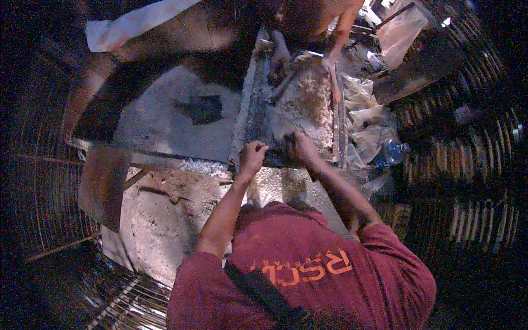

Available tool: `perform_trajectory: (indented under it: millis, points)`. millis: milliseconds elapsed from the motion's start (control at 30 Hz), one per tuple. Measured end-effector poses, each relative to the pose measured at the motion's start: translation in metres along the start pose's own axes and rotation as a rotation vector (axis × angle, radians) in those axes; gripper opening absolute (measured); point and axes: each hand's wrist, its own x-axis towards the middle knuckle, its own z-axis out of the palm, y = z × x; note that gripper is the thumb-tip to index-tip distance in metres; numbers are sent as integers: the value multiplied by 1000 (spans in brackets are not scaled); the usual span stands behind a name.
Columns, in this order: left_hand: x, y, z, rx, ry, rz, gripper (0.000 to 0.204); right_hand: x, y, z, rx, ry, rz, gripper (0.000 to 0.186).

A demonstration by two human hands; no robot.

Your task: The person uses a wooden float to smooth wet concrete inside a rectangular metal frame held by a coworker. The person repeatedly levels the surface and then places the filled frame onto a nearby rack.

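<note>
Closed, with the thumb pressed to the fingers, my left hand (253,158) is at the near edge of a long raised work surface. What it pinches, if anything, is too small to make out. My right hand (301,148) is curled at the near side of a wooden-edged tray (336,148), its fingers partly hidden in shadow. Just beyond it is a blurred pale patch (283,125), whose kind I cannot tell. Pale, crumbly flakes (311,91) fill the tray. A narrow dark channel (257,113) dusted with white runs along its left side.
Across from me, another person's hands (280,58) reach over the tray. To the left lies a wide whitish surface (159,115) with a dark rectangular piece (206,109). Crumpled bags (360,118) and a clear plastic bottle (389,153) sit at right. A brown board (103,184) hangs at left.
</note>
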Motion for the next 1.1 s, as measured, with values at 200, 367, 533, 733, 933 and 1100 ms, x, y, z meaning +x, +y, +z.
perform_trajectory:
  millis: [200, 367, 533, 733, 933, 1100]
  points:
    - [-2, -21, 0, 103, 107, 87, 22, -11, -58, -46, 118, -9, 29, 30]
    - [-1, -13, -9, -36, 11, 111, 21, -32, -33, 0, -16, -36, -107, 30]
    - [-7, -6, -10, -4, 61, -12, 23, 18, -90, -61, 44, 8, 162, 40]
    - [-1, -7, -7, -48, 15, -106, 22, -37, -43, -51, -127, -200, -12, 40]
    - [7, -45, 17, -198, -1, -69, 20, -71, 53, -116, -118, -246, -19, 37]
    - [10, -43, 5, -119, 5, 17, 18, -55, 28, -154, -365, -304, 138, 38]
